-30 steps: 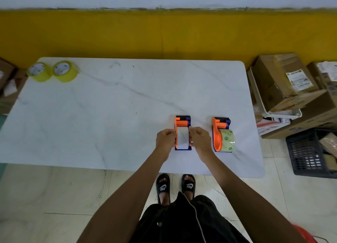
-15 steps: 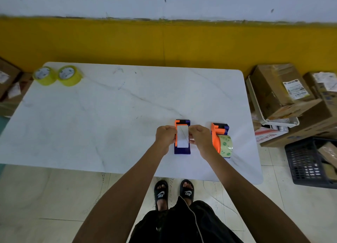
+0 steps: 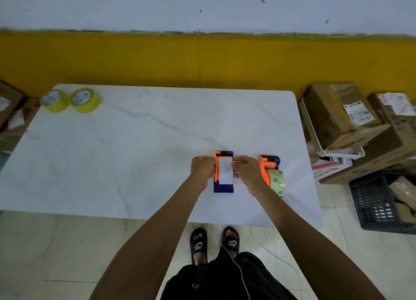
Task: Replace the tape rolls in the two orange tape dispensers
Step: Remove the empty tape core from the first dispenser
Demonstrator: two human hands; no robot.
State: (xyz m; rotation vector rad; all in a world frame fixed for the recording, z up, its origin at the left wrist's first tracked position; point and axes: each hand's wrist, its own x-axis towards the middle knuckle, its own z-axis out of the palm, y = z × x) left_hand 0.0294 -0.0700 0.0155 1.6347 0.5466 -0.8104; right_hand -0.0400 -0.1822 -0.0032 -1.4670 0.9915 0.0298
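Note:
Two orange and dark blue tape dispensers stand near the front right of the white marble table [image 3: 135, 155]. The left dispenser [image 3: 223, 187] carries a white roll [image 3: 225, 170], probably a spent core. My left hand [image 3: 202, 168] grips this dispenser's left side. My right hand [image 3: 245, 171] pinches the roll's right side. The right dispenser [image 3: 267, 162] holds a clear roll with green print [image 3: 277, 181] and nobody touches it. Two yellowish tape rolls [image 3: 54, 100] [image 3: 85, 99] lie flat at the table's far left corner.
Cardboard boxes [image 3: 342, 115] and a white tray are stacked on the floor right of the table, with a dark plastic crate [image 3: 380, 200] in front of them. More boxes sit at the far left. My sandalled feet stand under the table's front edge.
Both hands stay on the left dispenser and its white roll. The dispenser's blue base now shows more toward me. The camera has tilted up a little.

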